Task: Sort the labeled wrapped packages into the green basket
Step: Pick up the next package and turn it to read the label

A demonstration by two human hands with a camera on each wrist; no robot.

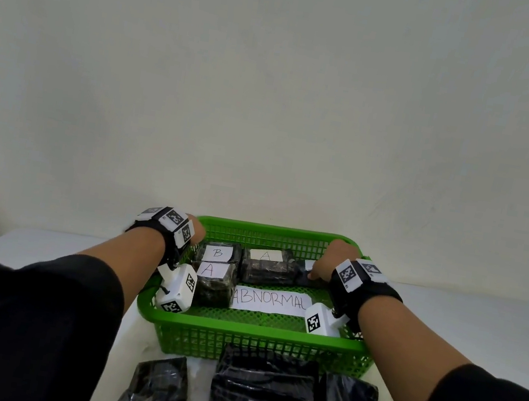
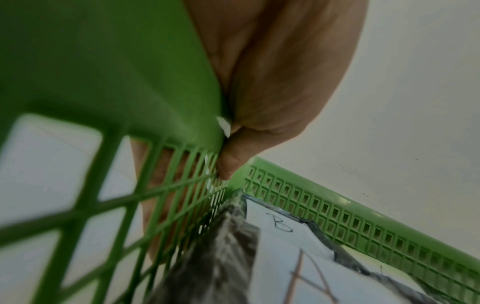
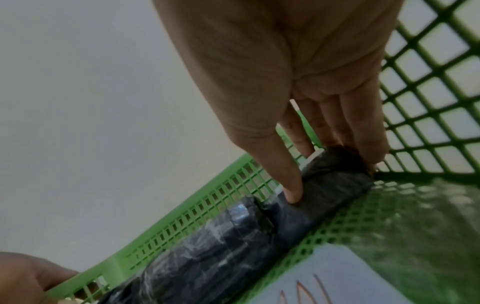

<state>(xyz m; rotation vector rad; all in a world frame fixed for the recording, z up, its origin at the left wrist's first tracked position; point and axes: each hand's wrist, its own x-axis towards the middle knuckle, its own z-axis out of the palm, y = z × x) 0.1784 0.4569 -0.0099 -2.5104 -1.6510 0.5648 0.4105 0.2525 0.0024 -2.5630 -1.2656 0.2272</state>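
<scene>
Four wrapped packages lay inside the green basket point(image 1: 254, 342), which stood on a white table point(image 1: 41, 244). Along the far wall sat a package labeled B point(image 1: 217, 252), a larger one labeled A point(image 1: 268, 266), and a small dark package point(image 1: 304, 276) at the right end. A second package labeled A point(image 1: 213, 282) lay just in front of B. On the basket floor, right of that package, lay a paper sheet reading ABNORMAL point(image 1: 271, 301).

The left hand point(image 1: 194, 229) gripped the basket's left wall near the far corner: in the left wrist view the thumb point(image 2: 228, 162) pressed the inner face of the mesh, while fingers showed through it on the outer side.

The right hand point(image 1: 329, 261) held the small dark package at the far right corner, its fingers point(image 3: 292, 185) extended downward and bearing on both sides of the wrap, thumb on the near side and the others at the end by the side wall.

Several more black wrapped packages point(image 1: 264, 387) lay on the table in front of the basket, close together; their labels could not be read.
</scene>
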